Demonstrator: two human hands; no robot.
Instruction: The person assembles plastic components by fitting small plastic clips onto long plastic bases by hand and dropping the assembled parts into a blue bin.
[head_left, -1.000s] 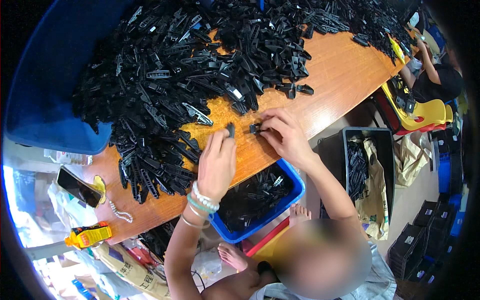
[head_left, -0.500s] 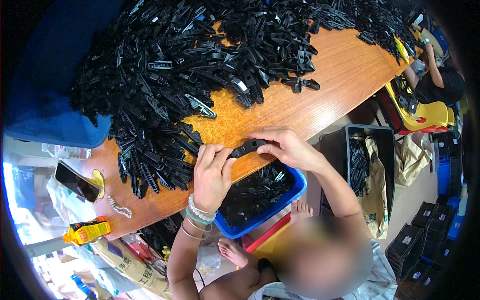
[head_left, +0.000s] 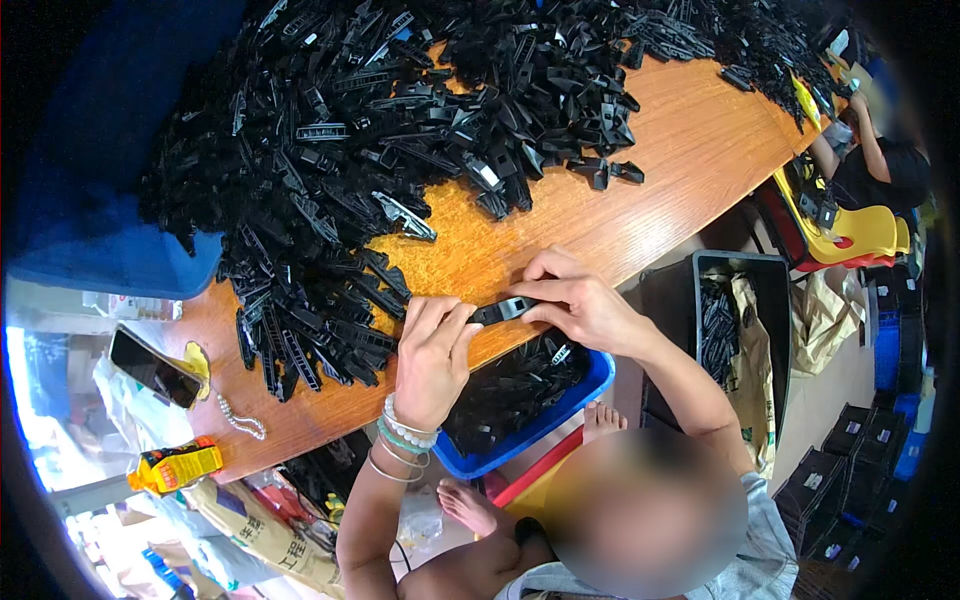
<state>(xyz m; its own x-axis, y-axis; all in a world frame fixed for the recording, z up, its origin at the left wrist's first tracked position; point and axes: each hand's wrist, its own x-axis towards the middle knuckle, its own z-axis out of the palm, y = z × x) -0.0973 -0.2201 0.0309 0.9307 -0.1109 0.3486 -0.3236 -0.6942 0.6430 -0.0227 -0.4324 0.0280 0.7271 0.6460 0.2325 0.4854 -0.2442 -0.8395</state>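
Note:
A small elongated black plastic part (head_left: pixel 503 310) is held between my two hands over the near edge of the wooden table (head_left: pixel 590 220). Its left end sits in the closed fingers of my left hand (head_left: pixel 432 350), which has beaded bracelets at the wrist. The thumb and fingers of my right hand (head_left: pixel 585 305) pinch the other end. Beyond my hands, a large heap of similar black plastic parts (head_left: pixel 330 190) covers much of the tabletop. Below the table edge, a blue bin (head_left: pixel 595 390) holds more black parts.
A phone (head_left: pixel 155 365), a bead string (head_left: pixel 242 418) and a yellow-orange bottle (head_left: pixel 175 464) lie at the table's left end. To the right stands a dark bin (head_left: pixel 775 330) with black parts and a paper sack. Another person (head_left: pixel 880 165) sits at the far right near yellow chairs (head_left: pixel 865 225).
Both hands have shifted slightly to the right. The black part has turned in my fingers and now shows a lighter, shiny face with an opening near its right end.

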